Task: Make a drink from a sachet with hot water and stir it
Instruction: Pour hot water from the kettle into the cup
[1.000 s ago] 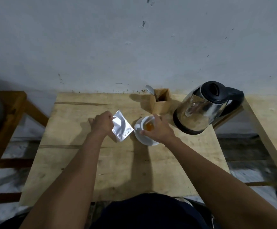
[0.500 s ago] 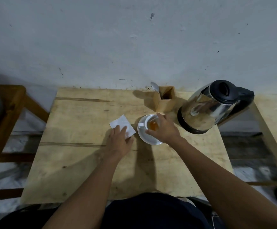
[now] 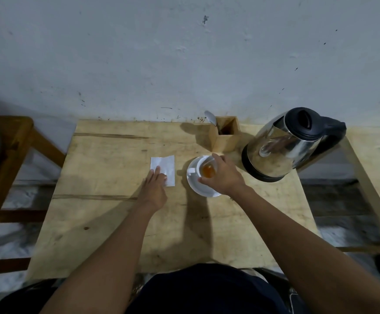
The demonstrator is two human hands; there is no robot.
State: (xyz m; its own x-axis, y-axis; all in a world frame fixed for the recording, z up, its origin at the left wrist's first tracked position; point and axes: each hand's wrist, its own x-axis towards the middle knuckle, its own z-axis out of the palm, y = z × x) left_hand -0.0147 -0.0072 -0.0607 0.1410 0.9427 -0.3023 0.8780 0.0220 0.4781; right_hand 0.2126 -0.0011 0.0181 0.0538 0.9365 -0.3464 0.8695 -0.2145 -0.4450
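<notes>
A white cup (image 3: 199, 164) with orange contents stands on a white saucer (image 3: 199, 189) at the middle of the wooden table (image 3: 116, 223). My right hand (image 3: 224, 175) grips the cup's rim from the right, covering part of it. The silvery white sachet (image 3: 165, 165) lies flat on the table just left of the saucer. My left hand (image 3: 155, 189) rests on the sachet's near edge with fingers stretched out. A steel kettle (image 3: 279, 148) with a black lid and handle stands to the right of the cup. A spoon (image 3: 210, 117) sticks out of a wooden holder (image 3: 225, 139) behind the cup.
A wall runs along the table's far edge. A wooden frame (image 3: 7, 155) stands to the left with a gap between, and another wooden surface (image 3: 374, 155) adjoins on the right behind the kettle.
My left hand brought the sachet down from a raised, tilted hold and laid it flat on the table. My right hand stayed on the cup.
</notes>
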